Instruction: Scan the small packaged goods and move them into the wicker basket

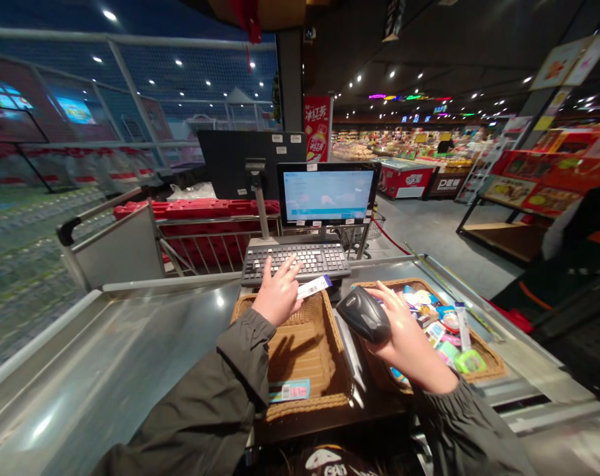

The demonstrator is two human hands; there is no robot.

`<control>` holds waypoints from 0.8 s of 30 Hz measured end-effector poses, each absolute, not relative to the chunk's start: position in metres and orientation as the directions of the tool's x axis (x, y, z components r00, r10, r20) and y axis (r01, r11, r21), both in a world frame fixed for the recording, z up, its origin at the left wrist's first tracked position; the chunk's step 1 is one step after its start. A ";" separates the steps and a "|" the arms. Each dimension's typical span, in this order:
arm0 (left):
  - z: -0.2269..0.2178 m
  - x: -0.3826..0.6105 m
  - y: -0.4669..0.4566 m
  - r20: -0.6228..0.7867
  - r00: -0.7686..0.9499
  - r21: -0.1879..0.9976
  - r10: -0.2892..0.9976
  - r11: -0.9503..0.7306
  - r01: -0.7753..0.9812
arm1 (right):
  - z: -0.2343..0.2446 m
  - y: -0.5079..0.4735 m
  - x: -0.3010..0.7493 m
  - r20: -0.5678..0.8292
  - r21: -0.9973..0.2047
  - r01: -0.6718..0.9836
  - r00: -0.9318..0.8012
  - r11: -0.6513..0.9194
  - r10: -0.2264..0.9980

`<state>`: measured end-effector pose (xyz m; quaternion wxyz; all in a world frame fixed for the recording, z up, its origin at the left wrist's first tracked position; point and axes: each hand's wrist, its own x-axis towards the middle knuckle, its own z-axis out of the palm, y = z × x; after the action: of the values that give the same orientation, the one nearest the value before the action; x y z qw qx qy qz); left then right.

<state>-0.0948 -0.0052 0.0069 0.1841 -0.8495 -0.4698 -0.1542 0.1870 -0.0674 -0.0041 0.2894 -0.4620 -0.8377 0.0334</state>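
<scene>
My left hand (280, 291) reaches over the near edge of the black keyboard (324, 256), fingers stretched across the keys. A slim white and blue box (313, 287) with a barcode is tucked at its thumb side, pointing right. My right hand (403, 327) is wrapped round a black handheld barcode scanner (363, 316), its head facing left. Below my left hand is a wicker basket (340, 344) with one flat teal and pink packet (290, 390) at its near end. Under my right hand stands a second wicker basket (493, 367), full of small colourful packages (448, 324).
Behind the keyboard stands a lit monitor (329, 192), and a second dark screen (230, 165) is turned away. Metal counter surfaces (145, 350) spread to both sides. Red plastic crates (200, 211) and a metal railing lie beyond. Dark clothing of another person shows at the right edge.
</scene>
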 end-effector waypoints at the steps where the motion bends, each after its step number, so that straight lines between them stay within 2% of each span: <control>1: -0.001 -0.097 -0.004 0.398 0.520 -0.160 0.755 -0.501 0.850 | -0.004 -0.067 0.188 0.459 -0.324 0.759 -0.396 0.565 0.795; 4: -0.034 -0.104 0.000 0.249 0.549 -0.114 0.798 -0.538 0.835 | -0.005 -0.068 0.193 0.477 -0.326 0.766 -0.373 0.554 0.796; 7: -0.073 -0.106 0.002 0.011 0.563 -0.059 0.827 -0.561 0.826 | -0.005 -0.068 0.196 0.484 -0.346 0.762 -0.356 0.548 0.800; 14: -0.150 -0.102 -0.002 -0.262 0.601 -0.032 0.755 -0.630 0.776 | -0.001 -0.071 0.203 0.483 -0.350 0.778 -0.328 0.522 0.812; 19: -0.182 -0.108 0.003 -0.390 0.584 -0.040 0.712 -0.647 0.762 | 0.003 -0.073 0.215 0.490 -0.365 0.788 -0.290 0.496 0.822; 24: -0.192 -0.117 0.000 -0.421 0.553 -0.038 0.719 -0.623 0.781 | 0.002 -0.074 0.237 0.527 -0.347 0.820 -0.230 0.455 0.818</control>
<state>-0.1168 0.0001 -0.1919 -0.0769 -0.8778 -0.4272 0.2023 0.2366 -0.0738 0.0017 0.3349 -0.5222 -0.7844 -0.0016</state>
